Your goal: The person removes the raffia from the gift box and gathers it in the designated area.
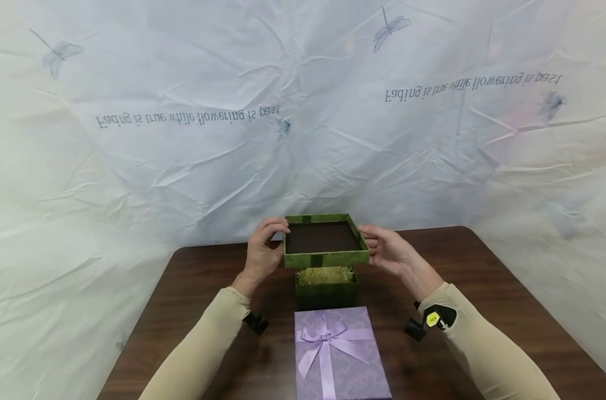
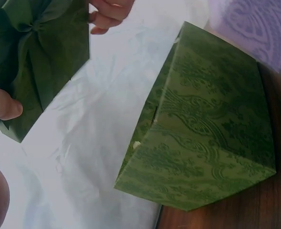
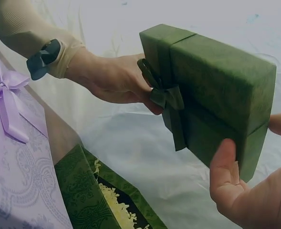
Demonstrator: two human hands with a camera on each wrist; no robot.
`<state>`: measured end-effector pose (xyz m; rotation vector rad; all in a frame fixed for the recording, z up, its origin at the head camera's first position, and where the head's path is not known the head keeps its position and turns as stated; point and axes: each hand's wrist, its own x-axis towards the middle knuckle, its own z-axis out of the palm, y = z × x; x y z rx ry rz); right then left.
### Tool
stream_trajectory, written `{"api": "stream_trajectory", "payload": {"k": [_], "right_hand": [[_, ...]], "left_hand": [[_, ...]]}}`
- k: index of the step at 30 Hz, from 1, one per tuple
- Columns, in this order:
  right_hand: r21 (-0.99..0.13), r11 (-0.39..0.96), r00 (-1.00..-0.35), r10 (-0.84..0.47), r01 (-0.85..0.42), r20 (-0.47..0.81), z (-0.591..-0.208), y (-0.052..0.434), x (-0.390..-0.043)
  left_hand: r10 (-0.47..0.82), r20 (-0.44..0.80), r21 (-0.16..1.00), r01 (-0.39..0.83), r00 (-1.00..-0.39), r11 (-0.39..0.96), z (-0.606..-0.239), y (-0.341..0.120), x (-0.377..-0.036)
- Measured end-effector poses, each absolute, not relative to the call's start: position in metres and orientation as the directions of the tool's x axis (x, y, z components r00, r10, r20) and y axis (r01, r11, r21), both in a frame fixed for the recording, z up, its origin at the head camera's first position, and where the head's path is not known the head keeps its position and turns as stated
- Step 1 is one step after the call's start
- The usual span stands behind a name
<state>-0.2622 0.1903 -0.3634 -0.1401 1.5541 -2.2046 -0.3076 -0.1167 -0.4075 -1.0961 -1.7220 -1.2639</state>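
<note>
Table: dark wood, backed by a crinkled white sheet.
Purple box: near edge, lilac bow on top.
Green box: open, just behind the purple one, pale shred inside.
Green lid: in the air above the green box, hollow side up.
Left hand: fingers curled on the lid's left edge.
Right hand: grips the lid's right edge.

The wall sheet apparently reads "Fading is true while flowering is past", twice.
</note>
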Motion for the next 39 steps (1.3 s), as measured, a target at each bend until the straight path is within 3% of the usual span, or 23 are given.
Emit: {"api": "stream_trajectory", "payload": {"k": [7, 17, 30, 39], "right_hand": [[-0.92, -0.285, -0.906, -0.4, 0.268, -0.14, -0.3643, 0.1878, -0.2621], [-0.917, -0.294, -0.907, -0.398, 0.268, -0.138, -0.3637, 0.1869, -0.2631], [-0.922, -0.288, -0.921, -0.363, 0.258, -0.144, -0.3628, 0.1856, -0.2656], [-0.924, -0.289, -0.919, -0.371, 0.252, -0.134, -0.3608, 0.1852, -0.266]], "left_hand": [[0.215, 0.921, 0.271, 0.931, -0.324, 0.243, -0.411, -0.1157, -0.3079], [0.222, 0.932, 0.227, 0.938, -0.288, 0.264, -0.4087, -0.115, -0.312], [0.263, 0.918, 0.209, 0.926, -0.296, 0.314, -0.4075, -0.1176, -0.3097], [0.295, 0.892, 0.227, 0.904, -0.342, 0.362, -0.4054, -0.1206, -0.3083]]}}
